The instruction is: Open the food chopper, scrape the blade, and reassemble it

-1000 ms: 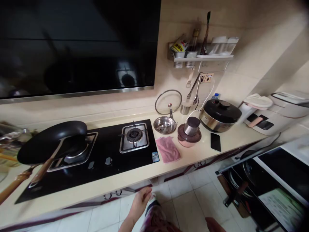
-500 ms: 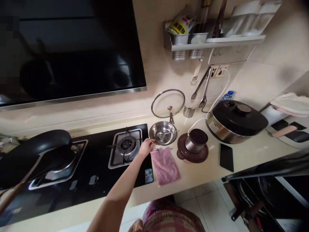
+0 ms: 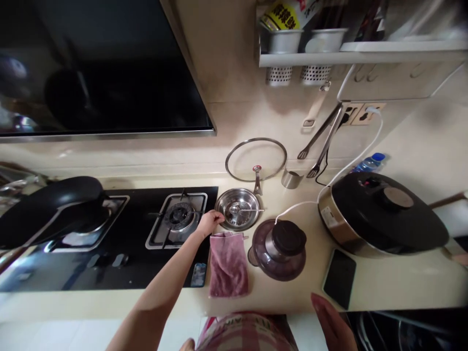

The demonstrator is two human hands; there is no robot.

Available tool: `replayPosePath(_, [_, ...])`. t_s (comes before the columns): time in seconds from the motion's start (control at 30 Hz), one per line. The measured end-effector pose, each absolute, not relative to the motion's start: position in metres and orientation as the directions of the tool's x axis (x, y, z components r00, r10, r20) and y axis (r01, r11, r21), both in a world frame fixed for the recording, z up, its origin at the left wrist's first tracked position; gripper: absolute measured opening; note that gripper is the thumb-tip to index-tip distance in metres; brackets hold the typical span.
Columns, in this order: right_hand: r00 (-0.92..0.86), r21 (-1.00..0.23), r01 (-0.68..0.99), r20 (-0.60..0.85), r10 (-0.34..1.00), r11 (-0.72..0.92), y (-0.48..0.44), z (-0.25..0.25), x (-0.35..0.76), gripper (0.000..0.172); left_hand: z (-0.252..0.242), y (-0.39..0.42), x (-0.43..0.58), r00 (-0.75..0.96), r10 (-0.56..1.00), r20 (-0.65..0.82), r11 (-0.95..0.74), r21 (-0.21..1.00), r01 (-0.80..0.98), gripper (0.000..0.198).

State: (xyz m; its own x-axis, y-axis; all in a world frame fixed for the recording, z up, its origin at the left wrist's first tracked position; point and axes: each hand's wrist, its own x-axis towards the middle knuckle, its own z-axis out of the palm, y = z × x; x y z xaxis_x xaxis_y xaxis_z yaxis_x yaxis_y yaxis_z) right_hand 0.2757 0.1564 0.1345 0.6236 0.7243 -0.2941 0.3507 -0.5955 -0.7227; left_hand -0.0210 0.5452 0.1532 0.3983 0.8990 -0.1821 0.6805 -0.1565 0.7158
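Head view: left hand [image 3: 209, 223], fingers loosely curled and gripping nothing, touches the steel bowl [image 3: 238, 209] rim at its 9 o'clock, pink cloth [image 3: 228, 263] just below on the desk [image 3: 383, 282]; right hand [image 3: 332, 321] hangs slack, empty, at 5 o'clock.

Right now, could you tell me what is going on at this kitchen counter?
A person stands at the counter beside the gas hob. Their left hand reaches out and touches the rim of a steel bowl, just above a pink cloth lying flat. Their right hand hangs low at the counter's edge, holding nothing, near a dark phone. A black pan sits on the far burner.
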Motion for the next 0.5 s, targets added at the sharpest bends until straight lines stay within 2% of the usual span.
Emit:
replayPosePath(0.1, [0.489, -0.851, 0.289, -0.263, 0.832, -0.439, 0.206, 0.158, 0.314, 0.048, 0.160, 0.520, -0.008, 0.265, 0.954, -0.140, -0.087, 0.718, 0.691, 0.015])
replayPosePath(0.2, [0.392, -0.882, 0.331, -0.194, 0.899, -0.335, 0.256, 0.178, 0.345, 0.046, 0.162, 0.477, 0.007, 0.137, 0.985, -0.105, -0.007, 0.769, 0.639, 0.021])
replayPosePath(0.27, [0.330, -0.873, 0.388, -0.168, 0.929, -0.296, 0.287, 0.187, 0.362, 0.044, 0.159, 0.442, 0.018, 0.035, 0.992, -0.119, 0.087, 0.867, 0.491, 0.024])
replayPosePath(0.33, [0.281, -0.849, 0.447, -0.164, 0.946, -0.280, 0.312, 0.192, 0.375, 0.044, 0.153, 0.405, 0.029, -0.060, 0.973, -0.225, 0.233, 0.935, 0.268, 0.028])
replayPosePath(0.4, [0.220, -0.829, 0.495, -0.168, 0.961, -0.259, 0.329, 0.196, 0.382, 0.043, 0.148, 0.369, 0.038, -0.132, 0.919, -0.370, 0.378, 0.925, 0.037, 0.034])
replayPosePath(0.5, [0.099, -0.836, 0.520, -0.145, 0.985, -0.175, 0.336, 0.207, 0.382, 0.038, 0.144, 0.333, 0.047, -0.167, 0.822, -0.545, 0.509, 0.834, -0.212, 0.040])
